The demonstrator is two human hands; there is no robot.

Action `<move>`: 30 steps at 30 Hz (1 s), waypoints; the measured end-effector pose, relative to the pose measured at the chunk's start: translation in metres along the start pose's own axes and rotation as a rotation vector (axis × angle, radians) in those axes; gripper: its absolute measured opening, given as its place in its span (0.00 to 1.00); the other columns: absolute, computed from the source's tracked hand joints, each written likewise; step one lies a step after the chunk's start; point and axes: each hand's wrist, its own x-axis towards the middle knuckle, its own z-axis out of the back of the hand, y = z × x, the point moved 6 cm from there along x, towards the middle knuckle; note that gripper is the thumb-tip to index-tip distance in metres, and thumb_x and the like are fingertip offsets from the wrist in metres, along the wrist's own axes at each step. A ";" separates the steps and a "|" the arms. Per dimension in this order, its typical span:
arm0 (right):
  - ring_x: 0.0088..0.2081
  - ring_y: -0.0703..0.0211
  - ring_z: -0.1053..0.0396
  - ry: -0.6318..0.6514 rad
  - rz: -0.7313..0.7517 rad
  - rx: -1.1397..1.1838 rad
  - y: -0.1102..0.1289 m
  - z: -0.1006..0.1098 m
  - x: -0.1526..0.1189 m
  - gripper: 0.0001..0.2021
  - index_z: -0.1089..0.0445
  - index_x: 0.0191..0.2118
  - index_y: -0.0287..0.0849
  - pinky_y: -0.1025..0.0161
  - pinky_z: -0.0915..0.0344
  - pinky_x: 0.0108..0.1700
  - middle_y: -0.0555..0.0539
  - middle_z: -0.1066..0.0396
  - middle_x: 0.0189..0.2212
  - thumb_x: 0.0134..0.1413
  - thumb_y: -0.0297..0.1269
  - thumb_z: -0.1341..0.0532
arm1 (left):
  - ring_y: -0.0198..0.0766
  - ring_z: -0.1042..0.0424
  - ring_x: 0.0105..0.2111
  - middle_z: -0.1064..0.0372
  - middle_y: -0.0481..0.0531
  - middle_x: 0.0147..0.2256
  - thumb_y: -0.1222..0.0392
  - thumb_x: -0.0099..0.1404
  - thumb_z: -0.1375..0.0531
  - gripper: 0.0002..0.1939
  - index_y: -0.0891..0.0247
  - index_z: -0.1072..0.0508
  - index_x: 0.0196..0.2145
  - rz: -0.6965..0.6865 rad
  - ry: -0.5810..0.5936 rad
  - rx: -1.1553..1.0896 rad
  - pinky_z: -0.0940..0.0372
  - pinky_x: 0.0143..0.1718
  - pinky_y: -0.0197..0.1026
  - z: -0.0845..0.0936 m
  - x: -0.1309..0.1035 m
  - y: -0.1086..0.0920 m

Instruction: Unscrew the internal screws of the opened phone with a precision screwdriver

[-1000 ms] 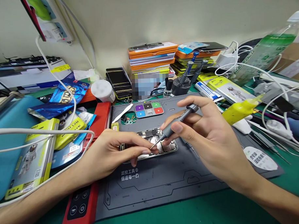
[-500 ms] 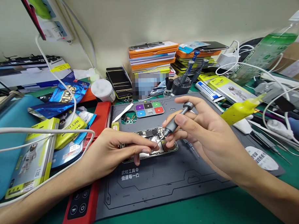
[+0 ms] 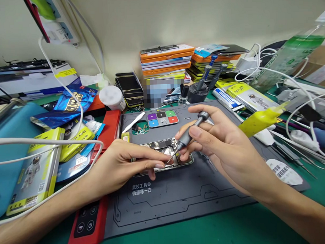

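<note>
An opened phone (image 3: 167,144) with its inner parts showing lies on the dark grey mat (image 3: 165,200). My right hand (image 3: 219,137) grips a grey screwdriver (image 3: 185,136), tilted down to the left over the phone. Its thin tip ends beside the fingertips of my left hand (image 3: 126,162). The left fingers are pressed together above the phone's left and middle part; anything between them is too small to make out. Behind the phone sits a small tray (image 3: 162,119) with coloured squares.
A red device (image 3: 87,228) with buttons borders the mat at left. A white spudger (image 3: 133,122), a screwdriver stand (image 3: 197,93) and a white jar (image 3: 112,98) stand or lie behind. A yellow tool (image 3: 261,121) and cables are at right.
My right hand and the screwdriver have shifted very slightly left. The fingertips of my left hand have moved a little; the phone stays in place.
</note>
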 end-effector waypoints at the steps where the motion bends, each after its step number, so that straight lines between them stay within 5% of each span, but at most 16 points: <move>1: 0.31 0.60 0.17 0.004 -0.002 0.002 0.000 0.000 0.000 0.20 0.38 0.59 0.52 0.63 0.18 0.38 0.50 0.17 0.39 0.70 0.42 0.31 | 0.33 0.16 0.29 0.12 0.49 0.38 0.69 0.70 0.29 0.13 0.54 0.12 0.49 0.002 0.003 -0.003 0.23 0.34 0.27 0.000 0.000 0.000; 10: 0.32 0.61 0.17 0.023 -0.008 0.015 -0.001 -0.002 0.000 0.19 0.38 0.59 0.52 0.65 0.18 0.39 0.51 0.18 0.40 0.71 0.41 0.32 | 0.32 0.15 0.32 0.12 0.48 0.35 0.69 0.71 0.30 0.13 0.57 0.11 0.49 0.017 0.013 -0.002 0.23 0.37 0.25 -0.001 0.000 -0.001; 15: 0.32 0.61 0.19 0.047 0.019 -0.040 0.002 -0.002 -0.003 0.17 0.38 0.60 0.51 0.63 0.19 0.39 0.50 0.18 0.40 0.73 0.41 0.34 | 0.32 0.15 0.31 0.13 0.46 0.33 0.63 0.75 0.33 0.09 0.56 0.11 0.47 0.139 0.019 -0.006 0.24 0.35 0.26 -0.002 0.000 0.008; 23: 0.37 0.56 0.24 -0.041 0.561 -0.853 0.023 -0.001 -0.016 0.24 0.39 0.70 0.51 0.56 0.24 0.38 0.46 0.25 0.42 0.74 0.30 0.41 | 0.30 0.17 0.30 0.13 0.49 0.40 0.50 0.81 0.39 0.14 0.57 0.14 0.47 0.217 -0.124 -0.034 0.24 0.33 0.27 0.005 0.002 0.016; 30: 0.35 0.61 0.23 0.048 0.634 -0.988 0.013 -0.008 -0.014 0.24 0.41 0.69 0.44 0.61 0.23 0.39 0.48 0.25 0.43 0.72 0.25 0.41 | 0.30 0.20 0.28 0.15 0.48 0.33 0.53 0.82 0.41 0.15 0.61 0.17 0.42 0.202 -0.077 0.015 0.26 0.32 0.27 0.001 0.002 0.012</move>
